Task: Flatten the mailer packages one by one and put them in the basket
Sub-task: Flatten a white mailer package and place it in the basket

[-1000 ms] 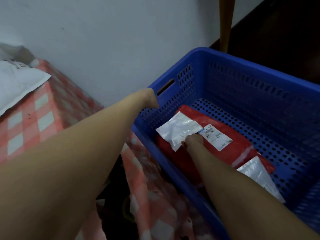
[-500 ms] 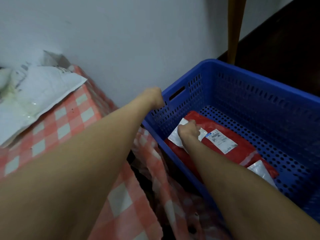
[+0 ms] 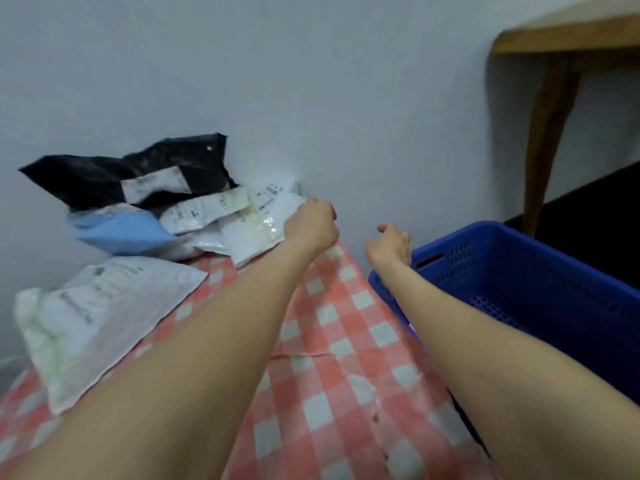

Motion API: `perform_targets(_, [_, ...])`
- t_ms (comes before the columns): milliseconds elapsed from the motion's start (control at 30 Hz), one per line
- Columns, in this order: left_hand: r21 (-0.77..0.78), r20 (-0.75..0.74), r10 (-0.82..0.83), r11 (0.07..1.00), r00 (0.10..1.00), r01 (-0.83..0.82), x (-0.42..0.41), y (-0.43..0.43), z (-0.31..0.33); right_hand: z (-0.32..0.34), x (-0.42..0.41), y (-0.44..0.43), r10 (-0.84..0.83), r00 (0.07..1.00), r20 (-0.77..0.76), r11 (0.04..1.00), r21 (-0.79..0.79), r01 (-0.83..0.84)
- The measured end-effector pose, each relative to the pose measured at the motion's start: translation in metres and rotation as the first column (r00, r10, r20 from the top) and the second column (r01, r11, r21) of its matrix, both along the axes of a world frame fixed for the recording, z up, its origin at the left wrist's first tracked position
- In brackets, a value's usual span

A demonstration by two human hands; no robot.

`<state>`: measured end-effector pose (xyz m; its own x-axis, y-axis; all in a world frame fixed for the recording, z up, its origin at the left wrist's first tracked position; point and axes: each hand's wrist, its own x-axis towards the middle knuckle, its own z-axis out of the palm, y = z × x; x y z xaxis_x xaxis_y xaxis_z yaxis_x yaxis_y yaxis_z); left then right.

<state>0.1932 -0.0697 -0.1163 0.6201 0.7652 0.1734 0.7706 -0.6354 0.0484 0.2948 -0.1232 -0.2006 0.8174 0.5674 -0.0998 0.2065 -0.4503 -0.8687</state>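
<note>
1. Mailer packages [image 3: 204, 211] heaped on the checked cloth [image 3: 332, 334] against the wall, left of both hands; likely to slide off as a bunch (slick plastic, loosely stacked) if yanked from the right.
2. Left hand [image 3: 311, 223] at the right edge of a glossy white mailer [image 3: 252, 237], fingers curled, knuckles toward the camera; cannot tell whether pinching it. Danger of dragging two at once.
3. Right hand [image 3: 391, 244] in the air, fingers loosely curled round nothing, just beside the blue basket [image 3: 519, 271]; could bump its corner.
4. Look: large white mailer [image 3: 104, 317] puffy and wrinkled; black mailer [image 3: 104, 174] crumpled; blue mailer [image 3: 121, 232] plump; none flattened.
</note>
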Motion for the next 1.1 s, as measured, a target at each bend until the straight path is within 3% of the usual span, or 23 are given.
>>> perform_targets(333, [-0.058,0.076,0.181,0.982,0.98,-0.177,-0.146,-0.008,0.044,0.094,-0.129,0.006,0.24,0.962,0.132,0.97,-0.008,-0.241])
perform_targets(767, [0.039,0.113,0.423,0.902,0.899,-0.43,-0.264,0.044,0.052,0.097,-0.236,0.068,0.528,0.843,0.105,0.849,-0.036,-0.527])
perform_targets(900, [0.161,0.064,0.471,0.865,0.88,-0.475,-0.288,0.065,0.049,0.085,-0.249,0.09,0.542,0.834,0.104,0.841,-0.069,-0.537])
perform_targets(1100, [0.172,-0.032,0.526,0.84,0.85,-0.514,-0.302,0.086,0.029,0.065,-0.246,0.104,0.49,0.866,0.098,0.872,-0.069,-0.485])
